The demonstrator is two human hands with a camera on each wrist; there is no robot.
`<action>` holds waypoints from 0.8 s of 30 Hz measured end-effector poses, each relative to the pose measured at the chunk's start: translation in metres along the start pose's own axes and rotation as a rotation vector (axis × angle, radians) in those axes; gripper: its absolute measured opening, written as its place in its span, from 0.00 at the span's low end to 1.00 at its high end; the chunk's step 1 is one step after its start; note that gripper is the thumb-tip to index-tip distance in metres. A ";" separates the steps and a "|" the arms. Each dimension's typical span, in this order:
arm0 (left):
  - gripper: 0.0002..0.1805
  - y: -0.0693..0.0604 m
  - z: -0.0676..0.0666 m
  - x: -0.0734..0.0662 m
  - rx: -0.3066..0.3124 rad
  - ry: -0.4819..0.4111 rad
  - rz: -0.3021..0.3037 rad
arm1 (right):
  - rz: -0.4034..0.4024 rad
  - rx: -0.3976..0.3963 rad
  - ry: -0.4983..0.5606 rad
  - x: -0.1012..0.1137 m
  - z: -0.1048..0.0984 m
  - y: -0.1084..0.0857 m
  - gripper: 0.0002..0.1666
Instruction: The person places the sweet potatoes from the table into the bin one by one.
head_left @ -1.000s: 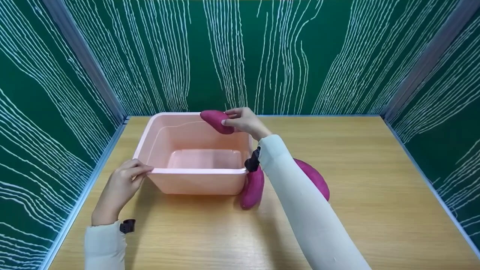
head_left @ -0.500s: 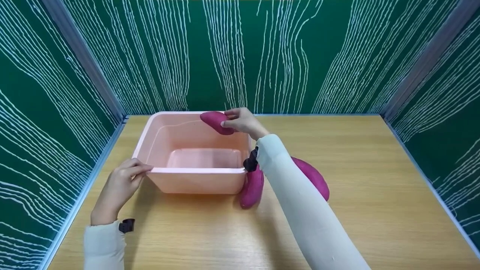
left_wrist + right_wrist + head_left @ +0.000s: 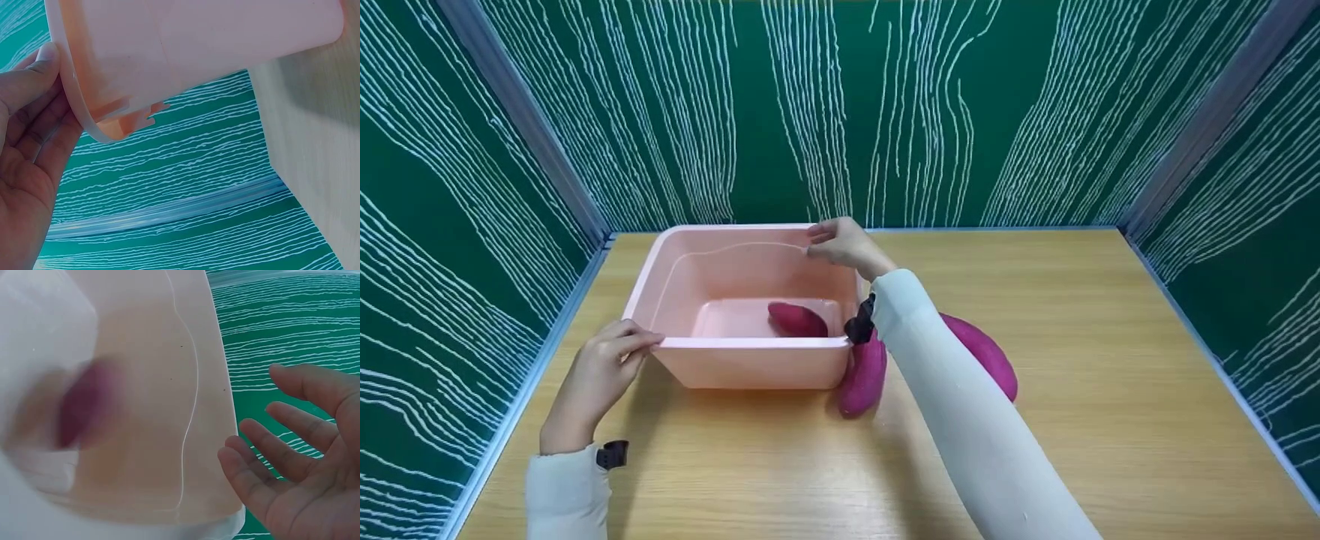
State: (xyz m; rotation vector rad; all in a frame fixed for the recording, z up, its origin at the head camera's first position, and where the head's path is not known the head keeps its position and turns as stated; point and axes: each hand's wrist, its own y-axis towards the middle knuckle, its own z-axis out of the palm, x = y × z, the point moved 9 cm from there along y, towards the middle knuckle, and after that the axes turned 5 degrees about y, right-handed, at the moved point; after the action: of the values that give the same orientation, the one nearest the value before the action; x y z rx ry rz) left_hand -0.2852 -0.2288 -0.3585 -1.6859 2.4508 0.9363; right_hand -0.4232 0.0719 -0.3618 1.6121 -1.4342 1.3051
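My left hand (image 3: 598, 369) pinches the near-left corner of a pink plastic tub (image 3: 757, 364), thumb on one side of the rim and fingers on the other in the left wrist view. Over the tub's far-right part is my right hand (image 3: 849, 246), its fingers (image 3: 284, 447) spread and holding nothing. A purple-red sweet potato (image 3: 797, 320) is inside the tub, low at the right; the right wrist view shows it blurred (image 3: 90, 405). A second sweet potato (image 3: 864, 379) lies on the table against the tub's right side.
Right of the tub, another purple-red sweet potato (image 3: 986, 358) lies partly hidden behind my right sleeve (image 3: 967, 405). The wooden table (image 3: 1110, 360) is enclosed by green panels (image 3: 930, 112) with white wavy lines. Metal posts (image 3: 529, 112) stand at the back corners.
My right hand has let go of the sweet potato, which has dropped into the tub. The fingers have parted where the hand was. My left hand still holds the rim.
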 end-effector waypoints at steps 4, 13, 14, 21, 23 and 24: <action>0.12 0.000 0.000 0.000 0.007 0.005 -0.003 | 0.020 0.007 -0.007 -0.003 0.000 0.000 0.26; 0.12 0.000 0.000 -0.001 0.008 0.003 0.003 | 0.026 0.026 0.012 -0.002 0.000 -0.003 0.27; 0.12 0.000 0.000 -0.001 0.009 0.003 0.002 | 0.031 0.027 0.015 -0.003 0.001 -0.003 0.27; 0.13 0.001 0.001 0.000 0.008 0.000 -0.001 | 0.036 0.032 0.028 -0.004 0.001 -0.006 0.26; 0.12 0.001 0.000 -0.001 0.001 0.003 0.005 | 0.032 0.040 0.036 -0.004 0.001 -0.007 0.26; 0.12 0.001 0.000 -0.001 -0.004 0.006 0.010 | 0.030 0.042 0.038 -0.004 0.000 -0.007 0.27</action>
State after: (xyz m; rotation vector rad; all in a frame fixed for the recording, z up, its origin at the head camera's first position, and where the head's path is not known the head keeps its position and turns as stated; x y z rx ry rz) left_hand -0.2854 -0.2278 -0.3575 -1.6819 2.4651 0.9391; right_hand -0.4158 0.0747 -0.3641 1.5900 -1.4216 1.3846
